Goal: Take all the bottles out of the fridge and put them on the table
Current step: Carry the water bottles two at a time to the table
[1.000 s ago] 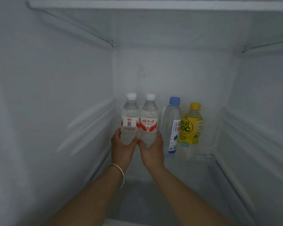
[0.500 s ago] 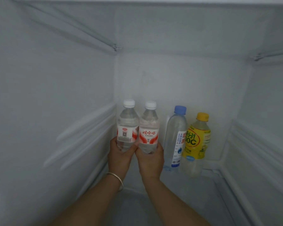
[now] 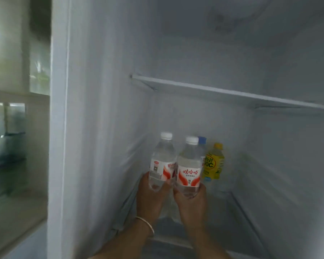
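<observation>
A: Why is each bottle held low, near its base?

B: Probably so both come out upright together. The left hand [image 3: 150, 199] is wrapped round the left water bottle [image 3: 162, 163], the right hand [image 3: 192, 200] round the right water bottle [image 3: 189, 167]; the two bottles touch side by side.

A: How do they look?

B: Clear plastic, white caps, red-and-white labels. Both are inside the fridge, below the glass shelf [image 3: 232, 92].

A: Others?

B: Behind the right water bottle, a blue-capped bottle [image 3: 202, 142], mostly hidden, and just beside that a yellow drink bottle [image 3: 214, 162]. No bench is in sight.
</observation>
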A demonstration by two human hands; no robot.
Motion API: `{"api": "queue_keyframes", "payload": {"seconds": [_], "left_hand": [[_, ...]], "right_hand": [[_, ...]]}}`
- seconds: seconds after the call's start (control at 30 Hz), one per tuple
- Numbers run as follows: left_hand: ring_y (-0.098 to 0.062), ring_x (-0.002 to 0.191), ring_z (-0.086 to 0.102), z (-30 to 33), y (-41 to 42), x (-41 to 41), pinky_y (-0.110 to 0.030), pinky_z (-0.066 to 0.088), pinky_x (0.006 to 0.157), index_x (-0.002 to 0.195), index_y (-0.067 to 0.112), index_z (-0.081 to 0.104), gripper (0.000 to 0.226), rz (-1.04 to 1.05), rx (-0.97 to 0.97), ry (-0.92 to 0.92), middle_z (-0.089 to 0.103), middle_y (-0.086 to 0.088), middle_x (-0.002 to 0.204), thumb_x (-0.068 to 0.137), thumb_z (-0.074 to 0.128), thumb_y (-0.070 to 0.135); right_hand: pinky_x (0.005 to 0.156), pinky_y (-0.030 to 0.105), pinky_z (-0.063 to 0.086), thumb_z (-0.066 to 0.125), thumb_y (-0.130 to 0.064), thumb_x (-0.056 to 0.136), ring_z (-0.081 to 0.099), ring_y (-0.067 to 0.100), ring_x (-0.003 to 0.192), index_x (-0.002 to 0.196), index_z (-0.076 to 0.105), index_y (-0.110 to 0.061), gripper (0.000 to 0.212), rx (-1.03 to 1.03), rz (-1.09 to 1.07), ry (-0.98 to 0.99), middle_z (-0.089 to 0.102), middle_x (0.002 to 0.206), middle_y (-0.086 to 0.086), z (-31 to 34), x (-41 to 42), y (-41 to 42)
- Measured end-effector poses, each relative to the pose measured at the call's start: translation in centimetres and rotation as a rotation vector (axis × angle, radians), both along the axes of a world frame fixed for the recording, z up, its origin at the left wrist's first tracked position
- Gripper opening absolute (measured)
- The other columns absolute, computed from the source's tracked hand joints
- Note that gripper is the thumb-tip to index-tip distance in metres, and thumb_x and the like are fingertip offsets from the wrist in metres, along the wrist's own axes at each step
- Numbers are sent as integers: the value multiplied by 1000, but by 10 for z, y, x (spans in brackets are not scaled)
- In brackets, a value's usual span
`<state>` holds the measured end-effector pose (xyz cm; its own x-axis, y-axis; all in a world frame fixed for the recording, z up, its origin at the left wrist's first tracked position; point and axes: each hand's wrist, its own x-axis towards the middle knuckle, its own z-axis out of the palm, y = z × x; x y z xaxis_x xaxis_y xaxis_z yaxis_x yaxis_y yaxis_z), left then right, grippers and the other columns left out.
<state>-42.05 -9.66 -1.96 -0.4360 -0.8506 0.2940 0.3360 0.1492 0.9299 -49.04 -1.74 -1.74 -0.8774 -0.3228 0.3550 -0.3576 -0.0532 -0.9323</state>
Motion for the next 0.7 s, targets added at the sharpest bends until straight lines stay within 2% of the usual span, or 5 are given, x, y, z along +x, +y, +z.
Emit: {"api": "queue_keyframes", "payload": {"seconds": [0.2,0.33,0.5,0.63,0.7], "left_hand": [[-15,94,69,-12,86,84,-40,56,84,98,39,59,27,-203,16,2,71,7,100,75,70,46],[-15,91,69,-14,150,147,-40,56,84,101,26,61,35,-308,-47,-27,71,3,96,73,69,45],[-13,91,68,-6,229,200,-35,56,83,108,20,59,35,-459,-113,-29,70,4,98,81,66,41],[-15,93,67,0,298,224,-29,53,82,113,16,57,31,-596,-132,-4,69,2,101,87,62,33],[-14,94,66,-3,335,234,-30,52,82,113,16,57,33,-659,-163,13,68,5,100,87,62,36]], "right_hand": [[67,27,55,77,-43,55,69,6,81,99,61,-24,50,40,-170,57,71,87,-10,-12,95,105],[72,29,55,79,-29,59,66,7,78,100,56,-26,47,-9,-331,50,68,86,-12,-16,168,178],[72,18,49,80,-30,67,62,2,79,110,52,-27,51,-21,-461,12,61,88,-15,-12,234,260],[80,25,52,79,-38,67,63,10,84,114,51,-25,57,-8,-608,17,62,93,-12,-7,273,330],[78,20,49,78,-40,68,62,10,86,118,49,-23,60,-8,-638,5,61,98,-11,-9,292,367]]}}
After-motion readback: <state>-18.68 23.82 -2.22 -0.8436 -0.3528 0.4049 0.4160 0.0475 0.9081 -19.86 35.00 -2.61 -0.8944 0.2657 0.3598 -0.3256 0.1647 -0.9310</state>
